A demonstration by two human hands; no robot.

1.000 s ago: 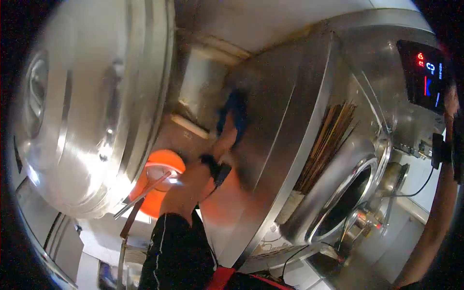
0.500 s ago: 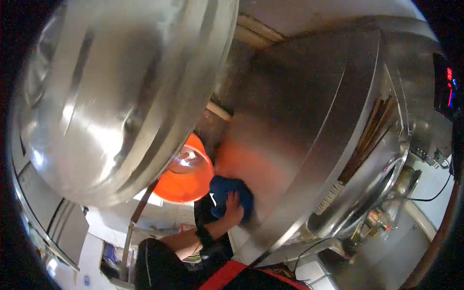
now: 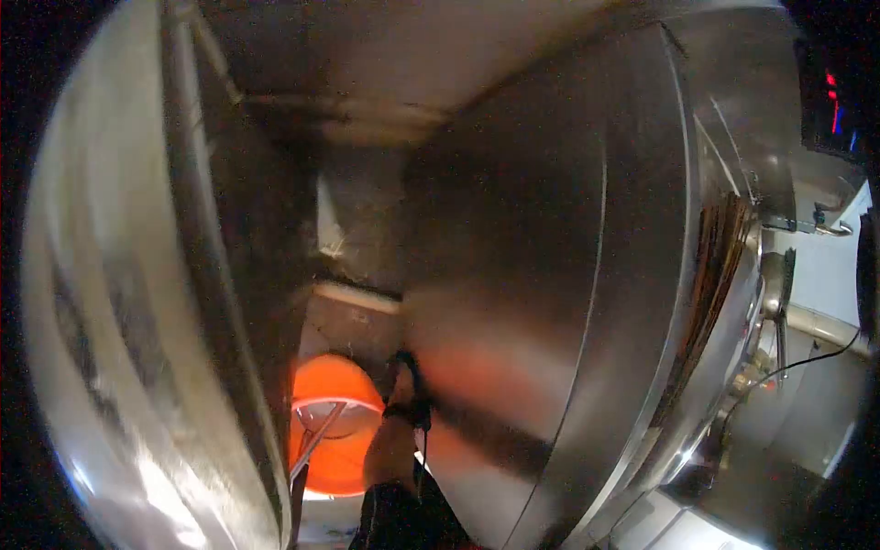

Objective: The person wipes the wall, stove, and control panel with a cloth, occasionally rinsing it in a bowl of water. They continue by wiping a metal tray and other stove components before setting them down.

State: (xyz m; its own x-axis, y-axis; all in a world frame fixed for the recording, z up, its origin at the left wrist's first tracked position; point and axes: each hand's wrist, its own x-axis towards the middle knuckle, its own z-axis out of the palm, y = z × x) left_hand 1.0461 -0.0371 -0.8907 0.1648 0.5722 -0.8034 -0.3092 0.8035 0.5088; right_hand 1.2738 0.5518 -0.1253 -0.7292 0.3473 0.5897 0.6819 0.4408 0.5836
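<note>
My left hand point(image 3: 401, 380) reaches down into the gap beside a large steel surface, a dark band around its wrist. It is in shadow and blurred. A dark patch at the fingers looks like the blue cloth point(image 3: 406, 358), held close to the steel panel point(image 3: 513, 302). Just left of the forearm is an orange bucket point(image 3: 335, 376) with a grey metal bar across its opening. My right hand is out of view.
A big shiny metal vessel or lid point(image 3: 119, 321) fills the left side. Thin brown sticks point(image 3: 710, 284) stand along the steel rim on the right. A red-lit display point(image 3: 832, 101) is at upper right, and a black cable point(image 3: 807, 360) hangs below it.
The view has swung and moved closer to the steel panel. My left hand has gone from pressing the blue cloth on the panel's lower side to deeper in the gap, beyond the bucket's edge.
</note>
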